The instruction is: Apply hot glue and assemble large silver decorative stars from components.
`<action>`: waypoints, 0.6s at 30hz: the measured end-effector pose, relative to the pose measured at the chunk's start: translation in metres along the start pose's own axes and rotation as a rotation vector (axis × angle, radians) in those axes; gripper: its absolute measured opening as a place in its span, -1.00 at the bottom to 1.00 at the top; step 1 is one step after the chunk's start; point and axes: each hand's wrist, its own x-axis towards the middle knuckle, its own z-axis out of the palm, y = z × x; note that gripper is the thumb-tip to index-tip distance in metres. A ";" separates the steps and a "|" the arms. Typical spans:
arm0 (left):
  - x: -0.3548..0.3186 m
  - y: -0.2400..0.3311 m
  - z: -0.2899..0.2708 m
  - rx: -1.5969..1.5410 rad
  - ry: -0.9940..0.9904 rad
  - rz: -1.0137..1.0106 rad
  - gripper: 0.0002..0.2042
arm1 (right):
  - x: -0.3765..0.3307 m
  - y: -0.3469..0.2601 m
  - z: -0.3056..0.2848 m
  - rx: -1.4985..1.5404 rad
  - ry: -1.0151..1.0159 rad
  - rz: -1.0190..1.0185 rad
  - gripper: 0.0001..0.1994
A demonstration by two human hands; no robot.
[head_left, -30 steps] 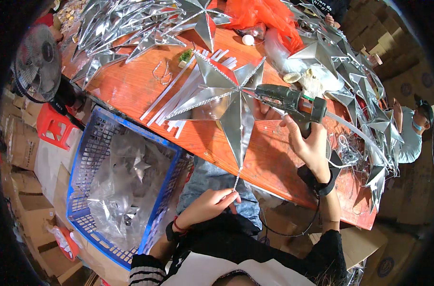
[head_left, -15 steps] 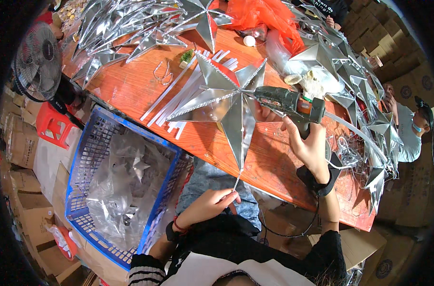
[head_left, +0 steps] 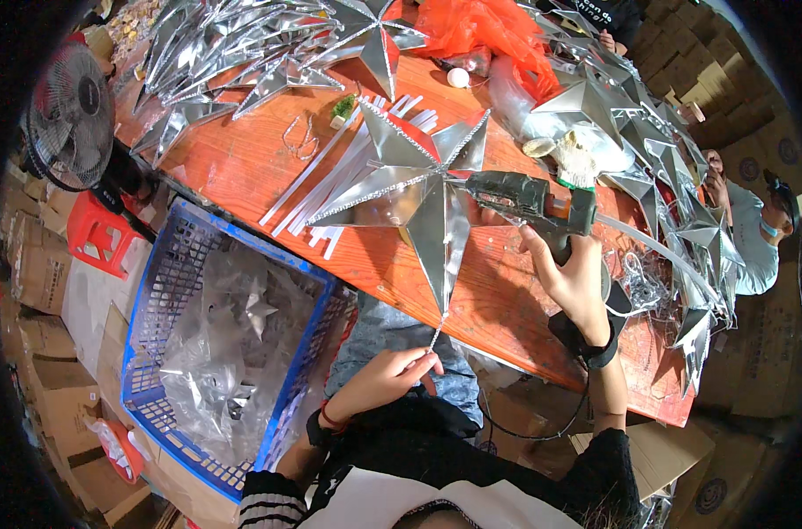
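A silver five-pointed star (head_left: 434, 238) lies at the near edge of the orange table, with beaded trim along some of its ridges. My right hand (head_left: 577, 282) is wrapped round a dark glue gun (head_left: 509, 194), whose nozzle reaches the ridge near the star's centre. A white glue stick (head_left: 652, 234) trails from the gun's back end. Below the star's lowest point, a beaded strand (head_left: 437, 331) runs off the table edge. The fingers of my left hand (head_left: 387, 379) pinch the lower end of that strand.
White strips (head_left: 343, 181) lie left of the star. Finished-looking silver stars (head_left: 242, 53) pile up at the far left, with more (head_left: 665, 163) along the right. A blue basket (head_left: 141, 353) with plastic-wrapped stars stands at left, near a fan (head_left: 70, 115). Another person (head_left: 753, 238) is at right.
The glue gun and my right hand have shifted very slightly left and down along the star's ridge. My left hand stays in place with the strand. The person at right has moved a little.
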 end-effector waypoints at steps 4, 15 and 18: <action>-0.001 -0.003 0.001 0.030 -0.005 0.025 -0.75 | -0.008 -0.002 -0.012 0.036 -0.052 0.084 -0.73; -0.003 -0.001 0.003 0.077 -0.128 -0.022 -0.74 | -0.065 0.042 -0.074 -0.038 0.271 0.220 -0.75; 0.000 -0.004 0.007 0.106 -0.138 -0.038 -0.73 | -0.074 0.050 -0.077 -0.184 0.164 0.511 -0.67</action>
